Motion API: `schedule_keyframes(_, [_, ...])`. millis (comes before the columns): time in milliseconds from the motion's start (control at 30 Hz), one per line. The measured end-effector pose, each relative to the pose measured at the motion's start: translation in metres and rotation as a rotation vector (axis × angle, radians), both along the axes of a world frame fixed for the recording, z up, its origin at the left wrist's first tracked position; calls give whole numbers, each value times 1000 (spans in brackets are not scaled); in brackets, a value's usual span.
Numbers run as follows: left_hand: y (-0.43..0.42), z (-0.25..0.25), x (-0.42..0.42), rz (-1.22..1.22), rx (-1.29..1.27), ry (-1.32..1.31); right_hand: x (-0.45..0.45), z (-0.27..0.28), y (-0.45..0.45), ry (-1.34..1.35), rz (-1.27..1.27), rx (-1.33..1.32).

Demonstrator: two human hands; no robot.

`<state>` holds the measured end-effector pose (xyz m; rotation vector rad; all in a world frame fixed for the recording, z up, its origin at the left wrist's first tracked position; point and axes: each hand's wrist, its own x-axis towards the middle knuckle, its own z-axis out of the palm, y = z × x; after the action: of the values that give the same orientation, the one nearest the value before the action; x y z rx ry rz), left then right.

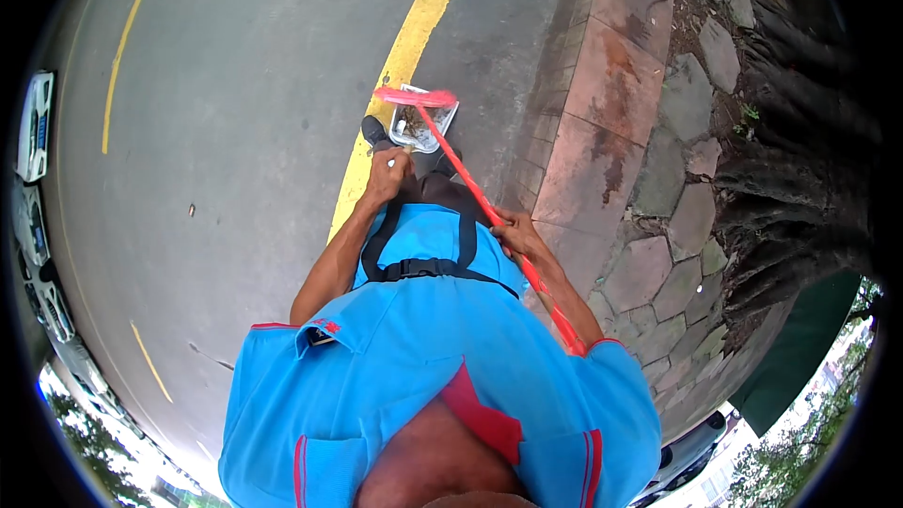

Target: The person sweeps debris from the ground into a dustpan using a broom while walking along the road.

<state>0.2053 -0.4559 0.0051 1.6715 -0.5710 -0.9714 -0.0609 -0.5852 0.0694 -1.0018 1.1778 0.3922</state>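
Observation:
My right hand (517,232) is wrapped round the long red handle of a broom (482,199), which slants from near my right shoulder down and forward. The broom's pinkish-red head lies across the far edge of a white dustpan (444,117). Inside the dustpan are brown leaf-like litter and a small white scrap. My left hand (389,172) is closed round the end of a pale handle just behind the dustpan. Most of that handle is hidden by my fingers. My dark shoes (374,130) stand close beside the dustpan.
A yellow painted line (414,28) runs along the grey road (254,66) under the dustpan. At the right rises a reddish stone kerb (602,103), then stone paving (663,188) and thick tree roots (790,179). Parked cars (36,127) line the far left.

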Motion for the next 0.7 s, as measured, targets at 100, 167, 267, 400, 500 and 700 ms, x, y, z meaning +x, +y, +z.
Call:
schedule_keyframes(100, [-1,1,1,-4,-9,-1,-3,23,-7,-1,-47,43])
schedule_keyframes(167, [-1,10,4,-50,44,21,-8,11,-14,-10,-66,-3])
schedule_keyframes(267, [2,-2,3,-29,-1,22,3,-1,-34,22,-52,-127])
schedule_keyframes(400, [5,-7,0,-12,13,-9,5,-51,-79,29,-41,-370])
schedule_keyframes(500, [2,-5,1,-8,24,-32,10,-72,-96,22,-38,-445])
schedule_keyframes(700, [1,-2,0,-7,-22,-69,-5,-80,-44,76,114,-433])
